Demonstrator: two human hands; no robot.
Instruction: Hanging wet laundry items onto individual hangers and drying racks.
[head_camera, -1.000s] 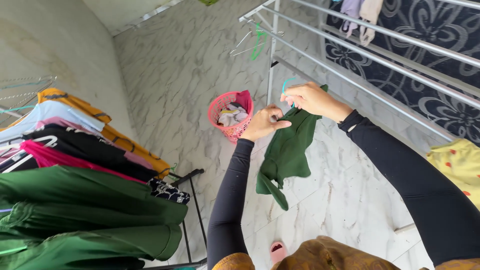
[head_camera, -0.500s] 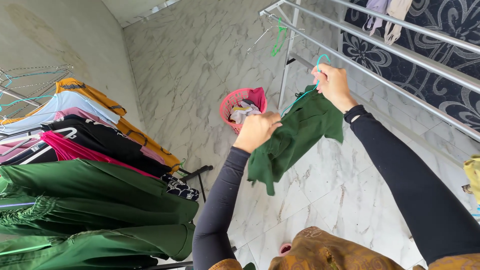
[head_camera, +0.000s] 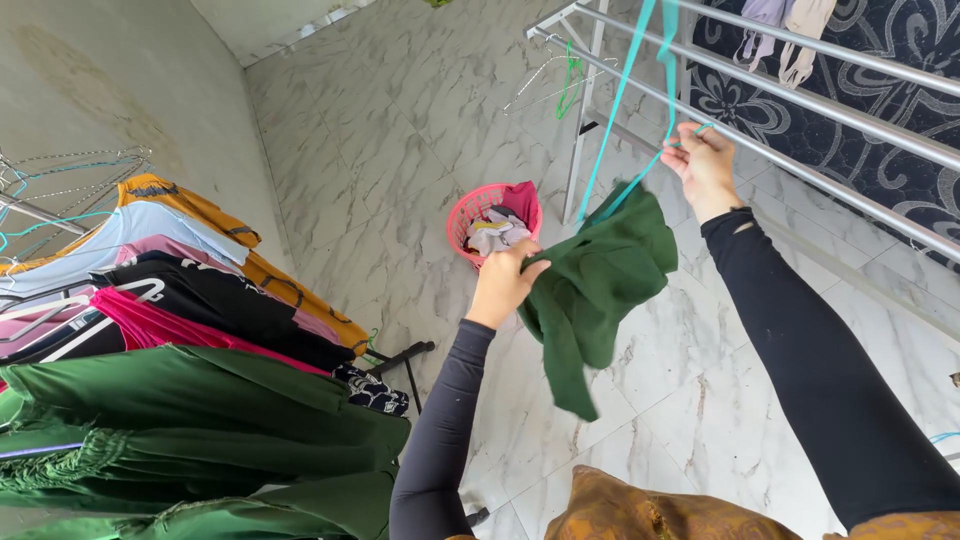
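**Ana:** Head view first: where does the dark green garment (head_camera: 598, 285) sit?

**Ben:** Mid-air, between both hands, over the marble floor (head_camera: 380, 130); the left hand (head_camera: 505, 282) has its fingers curled shut on the cloth's near edge; the right hand (head_camera: 702, 165) is raised by the steel drying rack (head_camera: 800, 110), fingers pinched on the teal hanger (head_camera: 640, 120) whose lower part runs into the garment.

**Ana:** How would you handle it well from here?

**Ben:** My judgement: keep the right-hand pinch firm on the hanger so it cannot swing; let the left hand pull the cloth down evenly, because the fabric is bunched and one long flap hangs below; a lopsided tug could slide it off one shoulder of the hanger.

**Ana:** Edges to mind?

**Ben:** The rack's rails lie just beside the right hand; its upright post stands close to the hanger's left side; other wire hangers (head_camera: 560, 80) dangle from the rail's far end; the pink laundry basket (head_camera: 490, 222) sits on the floor beyond the left hand.

**Ana:** And free room?

**Ben:** Open floor stretches ahead and below the garment; the left is crowded by the rail of hung clothes (head_camera: 200, 300), well apart from both hands.
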